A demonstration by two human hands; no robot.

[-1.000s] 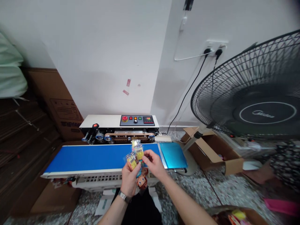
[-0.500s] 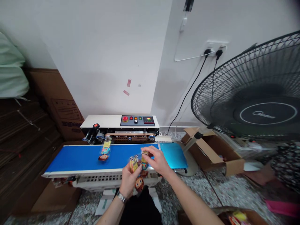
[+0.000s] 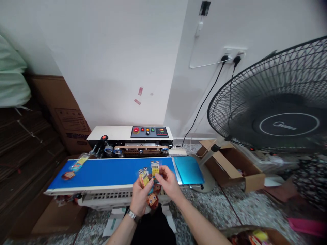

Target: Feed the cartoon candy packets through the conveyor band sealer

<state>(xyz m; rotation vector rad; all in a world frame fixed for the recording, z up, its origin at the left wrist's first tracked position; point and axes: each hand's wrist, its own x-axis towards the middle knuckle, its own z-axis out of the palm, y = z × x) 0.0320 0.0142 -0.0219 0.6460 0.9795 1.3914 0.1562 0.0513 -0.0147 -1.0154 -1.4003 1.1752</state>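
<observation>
My left hand [image 3: 140, 197], with a metal watch at its wrist, grips a small doll in a clear bag [image 3: 144, 177]; a yellow part with a barcode label points up. My right hand [image 3: 170, 186] pinches a second bagged doll [image 3: 155, 168] close beside it, also yellow with a barcode. Round brown-haired doll heads hang below the hands, partly overlapping. Both hands are over the near edge of the blue conveyor belt [image 3: 107, 173]. At the belt's left end lies another bagged doll [image 3: 76, 166], tilted. Behind the belt stands the band sealing machine [image 3: 117, 132].
A large black fan [image 3: 270, 102] stands at right, beside an open cardboard box [image 3: 230, 166]. Another box [image 3: 278, 235] at the lower right holds several dolls. Below the belt's left end is an open carton [image 3: 55, 217]. A power cable [image 3: 201, 109] runs down the wall.
The bagged doll on the belt has travelled left, away from the sealer's rollers, and turned aslant. My right hand has shifted its grip lower, showing the second doll's barcode.
</observation>
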